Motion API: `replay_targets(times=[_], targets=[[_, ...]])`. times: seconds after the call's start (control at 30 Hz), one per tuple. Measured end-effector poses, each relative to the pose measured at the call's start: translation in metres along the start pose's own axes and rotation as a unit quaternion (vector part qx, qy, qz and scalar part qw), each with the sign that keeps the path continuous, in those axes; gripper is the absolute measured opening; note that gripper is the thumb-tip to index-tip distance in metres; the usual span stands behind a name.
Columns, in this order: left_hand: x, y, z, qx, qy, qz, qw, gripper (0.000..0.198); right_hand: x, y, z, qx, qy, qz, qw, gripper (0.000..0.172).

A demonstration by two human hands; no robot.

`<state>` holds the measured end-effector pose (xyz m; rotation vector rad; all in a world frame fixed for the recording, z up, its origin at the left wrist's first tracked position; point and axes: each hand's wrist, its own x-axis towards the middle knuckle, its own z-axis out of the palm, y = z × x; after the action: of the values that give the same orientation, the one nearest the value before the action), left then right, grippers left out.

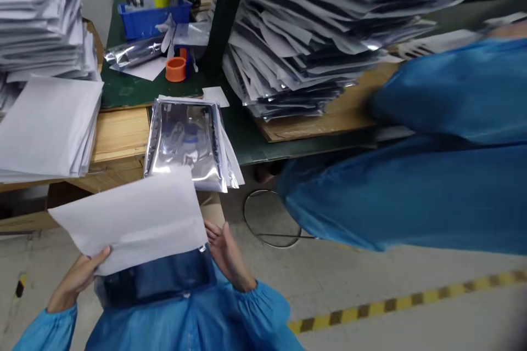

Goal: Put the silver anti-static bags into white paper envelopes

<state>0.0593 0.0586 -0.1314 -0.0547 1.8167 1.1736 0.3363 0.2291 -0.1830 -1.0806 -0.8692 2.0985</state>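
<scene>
Two white stacks [45, 126] lie on the bench [119, 134], well to the left of the foil bag pile [187, 142]. Use that pile, at the bench's front edge, as your reference point.

Below and to the left of the foil bag pile, your left hand [78, 279] is closed on the lower left corner of the white sheet [127, 219]. The thumb lies on top and the fingers are hidden beneath. You hold the white sheet directly below the pile, tilted, with its upper right corner overlapping the pile's lower edge.

The sheet covers the upper part of the dark panel [156, 279], which lies further below the pile, against your blue smock. Just below the pile's lower right corner, your right hand [226, 255] is open with fingers extended. Its fingertips rest against the right edge of the sheet and the panel, and it encloses neither.

Above the foil bag pile stands the orange roll [175, 68], with the blue bin [152, 19] behind it. To the lower right of the pile, a wire ring [272, 219] lies on the floor. To the upper right, the grey bag heap [321, 38] rests on a board. Far right of the pile, a co-worker's blue sleeve [432, 175] appears blurred. Below it runs the striped floor tape [403, 301].
</scene>
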Motion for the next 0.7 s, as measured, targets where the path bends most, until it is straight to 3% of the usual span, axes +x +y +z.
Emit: replay_targets(times=[0.07,0.17,0.33,0.47,0.6,0.7], targets=[[0.013,-0.007,-0.005,0.057,-0.032,0.009,0.998,0.048,0.007,0.008,0.006,0.025,0.01,0.012,1.0,0.061],[0.026,-0.015,-0.003,0.101,-0.035,0.036,0.994,0.049,0.007,0.026,0.012,0.044,0.062,0.012,0.997,0.044],[0.03,-0.034,0.0,0.098,-0.04,0.019,0.994,0.043,-0.005,0.06,0.009,0.08,0.19,0.018,0.978,0.043],[0.032,-0.045,-0.002,0.101,-0.058,0.006,0.993,0.048,-0.017,0.075,0.003,0.078,0.238,0.043,0.967,0.04],[0.022,-0.055,-0.004,0.111,-0.068,-0.017,0.991,0.058,-0.034,0.081,-0.007,0.024,0.269,0.054,0.961,0.036],[-0.001,-0.071,-0.004,0.11,-0.077,-0.055,0.989,0.064,-0.05,0.089,-0.017,-0.014,0.273,0.079,0.959,0.036]])
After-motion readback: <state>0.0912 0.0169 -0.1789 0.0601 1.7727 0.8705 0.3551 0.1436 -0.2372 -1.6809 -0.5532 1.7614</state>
